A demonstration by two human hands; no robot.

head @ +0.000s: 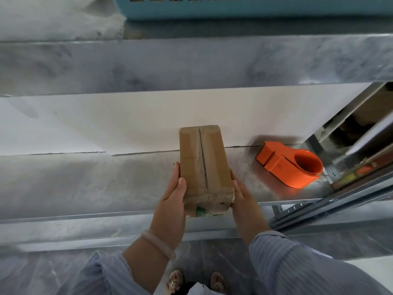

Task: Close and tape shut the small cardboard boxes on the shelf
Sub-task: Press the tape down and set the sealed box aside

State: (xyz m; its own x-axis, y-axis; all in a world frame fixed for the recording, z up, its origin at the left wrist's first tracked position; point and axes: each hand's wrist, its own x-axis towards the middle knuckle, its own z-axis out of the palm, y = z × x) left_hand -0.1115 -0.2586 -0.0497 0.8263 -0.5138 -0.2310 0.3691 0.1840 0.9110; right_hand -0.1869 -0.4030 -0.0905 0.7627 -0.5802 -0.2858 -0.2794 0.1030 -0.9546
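A small brown cardboard box (pixel 203 167) lies lengthwise on the metal shelf (pixel 85 182), its top flaps closed along a centre seam with clear tape over it. A bit of green shows at its near end. My left hand (pixel 172 201) holds the box's left side, thumb on the top edge and fingers along the side. My right hand (pixel 244 199) presses flat against the right side, its fingers mostly hidden by the box. An orange tape dispenser (pixel 290 163) sits on the shelf to the right of the box, apart from both hands.
A white board (pixel 106 122) lines the back of the shelf. The upper shelf's metal edge (pixel 191 62) overhangs, with a blue plastic basket (pixel 255 7) on it. A metal upright and rails (pixel 340 167) stand at the right. My feet show on the floor below.
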